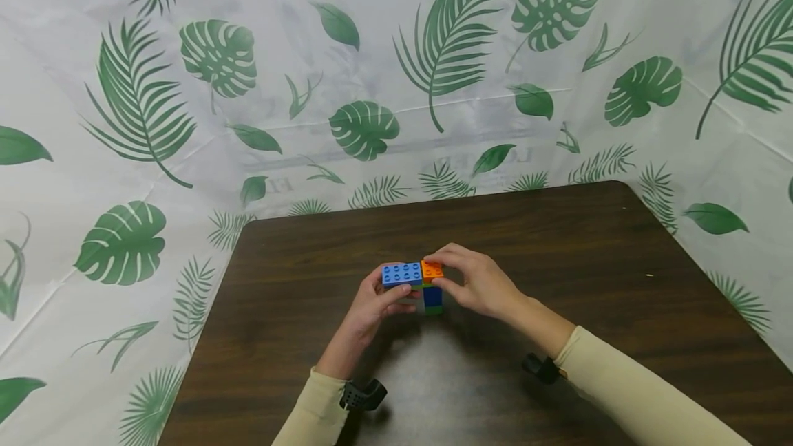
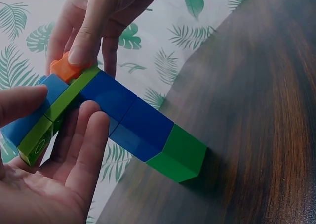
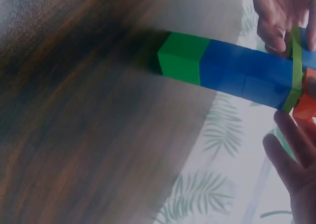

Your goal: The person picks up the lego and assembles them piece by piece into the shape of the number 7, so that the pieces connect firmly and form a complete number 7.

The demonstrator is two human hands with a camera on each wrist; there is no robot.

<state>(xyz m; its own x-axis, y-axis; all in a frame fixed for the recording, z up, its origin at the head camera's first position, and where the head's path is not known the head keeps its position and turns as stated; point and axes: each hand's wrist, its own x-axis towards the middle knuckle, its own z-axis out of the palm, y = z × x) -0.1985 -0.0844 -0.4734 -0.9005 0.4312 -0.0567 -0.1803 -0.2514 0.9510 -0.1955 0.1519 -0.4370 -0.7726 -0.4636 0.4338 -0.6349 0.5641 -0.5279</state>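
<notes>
A toy-brick tower stands on the table, with a green brick (image 2: 178, 152) at its foot and dark blue bricks (image 2: 131, 117) stacked above. Across the top runs a thin lime layer (image 2: 61, 100) that juts out to the left. On it sit a light blue brick (image 1: 401, 274) with studs and a small orange brick (image 1: 431, 270) beside it. My left hand (image 1: 368, 305) grips the jutting end, thumb against the light blue brick and fingers beneath the lime layer. From the right, my right hand (image 1: 480, 284) pinches the orange brick between thumb and fingers.
The dark wood table (image 1: 297, 281) reaches back to a white cloth backdrop (image 1: 297, 177) printed with green leaves. Each wrist wears a black strap, the left one (image 1: 363, 396) and the right one (image 1: 541, 368), near the cream sleeves.
</notes>
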